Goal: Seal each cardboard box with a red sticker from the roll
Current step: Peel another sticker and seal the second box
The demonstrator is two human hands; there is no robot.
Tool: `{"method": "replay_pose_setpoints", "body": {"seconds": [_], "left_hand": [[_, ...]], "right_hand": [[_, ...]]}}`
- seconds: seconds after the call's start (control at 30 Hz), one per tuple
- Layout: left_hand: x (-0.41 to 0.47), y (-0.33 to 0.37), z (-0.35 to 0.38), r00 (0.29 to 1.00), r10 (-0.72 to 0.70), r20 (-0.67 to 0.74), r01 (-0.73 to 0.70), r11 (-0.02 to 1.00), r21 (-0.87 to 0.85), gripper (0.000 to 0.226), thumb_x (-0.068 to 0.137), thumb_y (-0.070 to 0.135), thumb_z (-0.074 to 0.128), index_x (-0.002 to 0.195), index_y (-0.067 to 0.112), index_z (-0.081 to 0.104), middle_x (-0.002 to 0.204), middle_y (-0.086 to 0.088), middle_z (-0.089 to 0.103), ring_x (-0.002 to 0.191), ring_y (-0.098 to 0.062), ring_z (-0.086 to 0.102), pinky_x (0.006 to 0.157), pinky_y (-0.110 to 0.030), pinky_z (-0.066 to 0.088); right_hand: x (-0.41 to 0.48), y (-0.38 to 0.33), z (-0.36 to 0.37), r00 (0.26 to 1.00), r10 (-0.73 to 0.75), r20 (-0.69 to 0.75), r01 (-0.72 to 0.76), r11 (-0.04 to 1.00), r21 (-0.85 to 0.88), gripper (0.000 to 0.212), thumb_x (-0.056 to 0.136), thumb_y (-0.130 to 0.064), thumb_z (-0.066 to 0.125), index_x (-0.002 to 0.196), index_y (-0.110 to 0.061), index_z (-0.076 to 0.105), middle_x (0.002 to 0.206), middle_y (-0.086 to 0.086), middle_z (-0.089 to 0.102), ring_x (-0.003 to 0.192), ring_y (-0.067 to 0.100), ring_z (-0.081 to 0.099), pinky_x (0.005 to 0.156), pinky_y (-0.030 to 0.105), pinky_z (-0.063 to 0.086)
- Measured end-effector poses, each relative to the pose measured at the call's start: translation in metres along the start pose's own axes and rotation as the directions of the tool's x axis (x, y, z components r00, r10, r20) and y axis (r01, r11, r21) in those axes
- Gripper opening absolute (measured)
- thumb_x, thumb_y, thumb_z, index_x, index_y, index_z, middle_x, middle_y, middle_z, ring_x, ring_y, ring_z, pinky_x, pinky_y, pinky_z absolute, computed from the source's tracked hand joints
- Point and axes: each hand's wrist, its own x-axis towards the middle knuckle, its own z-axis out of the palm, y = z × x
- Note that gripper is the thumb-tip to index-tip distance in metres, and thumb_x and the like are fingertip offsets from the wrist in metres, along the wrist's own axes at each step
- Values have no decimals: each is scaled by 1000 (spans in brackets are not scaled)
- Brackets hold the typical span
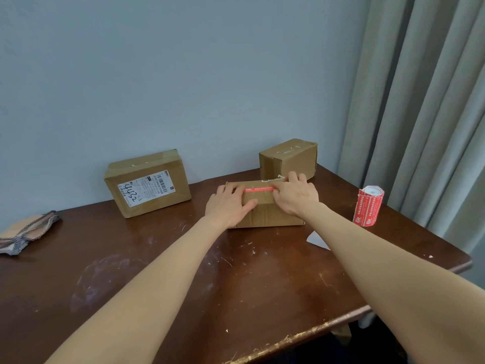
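**Figure: Red sticker laid across the top of the centre box, both hands on it**

A pale blue-grey wall [183, 74] fills the background, with a grey pleated curtain [420, 101] hanging at the right. Below them lies a dark brown wooden table [157, 271], its surface scratched and its near edge chipped.

Three cardboard boxes rest on the table. The labelled box [154, 206] sits at the left rear near the wall and carries a white shipping label [145, 189] with handwriting and a barcode. The centre box [262, 214] lies nearest the person, and the rear box [288, 158] stands just behind its right end.

The left hand [228, 206] lies flat on the left part of the centre box's top, fingers extended and thumb pointing towards the middle. The right hand [295, 198] rests on the right part of the same top with its fingers bent. Its fingertips meet the sticker's right end, but whether they pinch or only press it cannot be told.

A folded fabric item [29, 232] lies at the table's far left edge. The sticker roll [368, 206], red with a white core, stands upright to the right of the centre box, well apart from it. A white paper scrap [316, 240] lies on the table in front of the box's right corner.

The red sticker [258, 189] runs as a narrow strip across the box top between the two hands.
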Motion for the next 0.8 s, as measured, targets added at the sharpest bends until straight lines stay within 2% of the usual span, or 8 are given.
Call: {"method": "replay_pose_setpoints", "body": {"seconds": [0.2,0.37,0.53,0.8], "left_hand": [[2,0,-1,1000,-10,20,10,1000,-9,64,94,62,28,146,25,33,154,-2,27,141,-26,21,107,-43,31],[-3,-3,0,998,11,-60,-16,997,-70,67,94,60,34,150,25,23,153,1,31,141,-24,25,102,-42,40],[-6,0,-3,993,49,-112,-51,999,-19,55,94,58,38,137,27,49,142,3,46,130,-19,40,94,-37,44],[-9,0,-5,984,64,-166,-68,997,-19,55,93,57,42,134,23,53,133,2,49,121,-15,43,86,-31,45]], "right_hand": [[2,-1,1,1000,11,14,-11,1000,7,44,99,-34,27,136,-36,50,134,10,40,124,31,34,99,45,35],[-3,6,-3,999,-37,-27,39,998,42,42,98,-31,32,137,-30,51,128,9,49,121,29,41,94,42,40],[-8,7,0,998,-42,-42,43,998,34,40,98,-30,33,124,-30,63,123,6,52,115,27,44,91,40,41],[-11,6,-6,996,-63,-65,64,998,12,39,98,-28,35,122,-34,65,120,4,56,115,25,46,89,37,40]]}}
